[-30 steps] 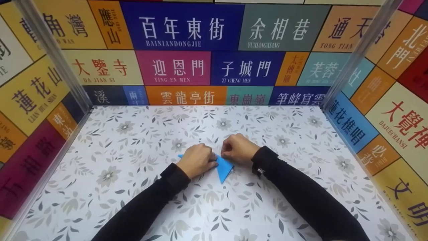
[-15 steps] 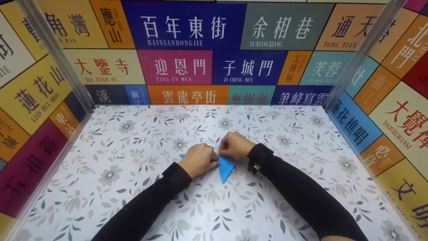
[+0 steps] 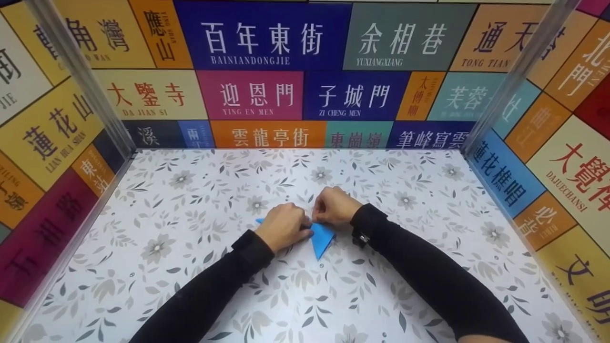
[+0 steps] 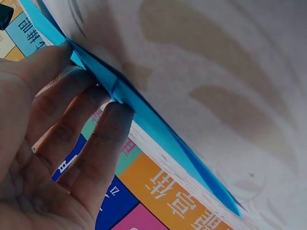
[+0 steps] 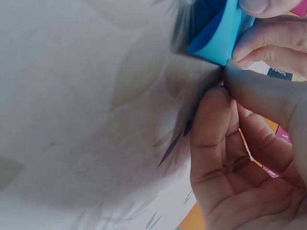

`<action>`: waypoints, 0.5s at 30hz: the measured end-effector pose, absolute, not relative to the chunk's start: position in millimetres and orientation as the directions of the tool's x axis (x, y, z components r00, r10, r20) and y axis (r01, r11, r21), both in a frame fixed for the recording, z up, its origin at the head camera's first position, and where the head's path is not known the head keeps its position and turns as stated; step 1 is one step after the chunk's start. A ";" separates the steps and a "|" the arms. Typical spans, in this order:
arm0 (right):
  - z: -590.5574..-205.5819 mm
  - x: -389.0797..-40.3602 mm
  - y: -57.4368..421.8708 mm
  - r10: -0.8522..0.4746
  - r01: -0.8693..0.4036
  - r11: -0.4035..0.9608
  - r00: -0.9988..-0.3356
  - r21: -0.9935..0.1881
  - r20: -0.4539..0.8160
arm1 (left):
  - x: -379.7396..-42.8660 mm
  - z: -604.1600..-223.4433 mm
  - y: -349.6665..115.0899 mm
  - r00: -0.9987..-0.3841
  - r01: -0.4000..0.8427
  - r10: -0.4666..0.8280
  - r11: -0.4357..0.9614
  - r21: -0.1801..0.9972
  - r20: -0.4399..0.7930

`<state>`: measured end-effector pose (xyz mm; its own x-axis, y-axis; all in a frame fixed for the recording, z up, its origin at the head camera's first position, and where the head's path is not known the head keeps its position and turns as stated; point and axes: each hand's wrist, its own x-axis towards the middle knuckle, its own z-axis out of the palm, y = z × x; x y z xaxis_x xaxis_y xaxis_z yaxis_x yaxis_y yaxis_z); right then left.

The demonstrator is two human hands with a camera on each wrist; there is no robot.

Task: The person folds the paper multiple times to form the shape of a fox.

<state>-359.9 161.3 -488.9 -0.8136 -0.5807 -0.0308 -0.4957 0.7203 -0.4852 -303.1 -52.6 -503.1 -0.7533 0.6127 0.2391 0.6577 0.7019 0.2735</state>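
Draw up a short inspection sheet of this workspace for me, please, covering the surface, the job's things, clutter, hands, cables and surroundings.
Surface: white table with grey flowers and leaves.
Job's things: folded blue paper on the table, partly hidden by the left hand.
Clutter: nothing seen.
Hands: left holds the paper between thumb and fingers; right hand has its thumb and index finger at the paper's edge.
Cables: nothing seen.
Surroundings: colourful lettered walls at the back and both sides.

It's looking like a little booth (image 3: 102,102): colourful panels (image 3: 267,57) (big Chinese characters (image 3: 257,94) everywhere) are boxing in a flowery counter (image 3: 295,314) on three sides.
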 end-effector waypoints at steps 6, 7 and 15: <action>-487.9 -354.3 163.6 -0.582 -0.497 0.724 -0.812 -0.478 -0.037 | -302.7 -504.4 -52.7 -0.758 0.652 0.606 0.707 0.274 0.242; -488.0 -353.4 164.7 -0.585 -0.501 0.723 -0.810 -0.475 -0.035 | -303.0 -504.3 -52.6 -0.760 0.650 0.604 0.708 0.278 0.238; -489.9 -344.8 178.8 -0.595 -0.519 0.709 -0.804 -0.478 -0.010 | -304.5 -502.0 -50.7 -0.769 0.638 0.605 0.713 0.291 0.204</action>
<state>-344.8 178.8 -489.9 -0.8037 -0.5949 -0.0099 -0.5187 0.7088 -0.4780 -304.5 -50.7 -502.0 -0.7694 0.6053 0.2042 0.6380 0.7127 0.2914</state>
